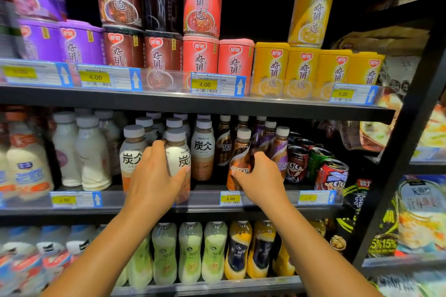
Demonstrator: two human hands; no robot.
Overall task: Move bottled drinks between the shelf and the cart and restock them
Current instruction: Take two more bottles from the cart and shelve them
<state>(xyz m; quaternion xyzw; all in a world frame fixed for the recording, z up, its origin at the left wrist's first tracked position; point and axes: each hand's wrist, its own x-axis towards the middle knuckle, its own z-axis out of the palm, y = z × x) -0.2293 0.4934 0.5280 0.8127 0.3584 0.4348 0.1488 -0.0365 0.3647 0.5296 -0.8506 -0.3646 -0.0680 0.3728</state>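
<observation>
left hand (154, 176) grips latte bottle (178, 159), right hand (261, 179) grips coffee bottle (240, 164) | both at middle shelf (193, 208) front | step: taking or placing, unclear | next: keep 2 bottles upright

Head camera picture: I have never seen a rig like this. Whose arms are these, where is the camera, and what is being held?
There is no machine. The camera sits on a person's head, looking forward and down at a store shelf. On the middle shelf the left hand wraps a white-capped Tanbing latte bottle, and the right hand grips a brown Nescafe bottle. Porridge cups stand on the shelf above, more bottled drinks below. No cart is in view.
</observation>
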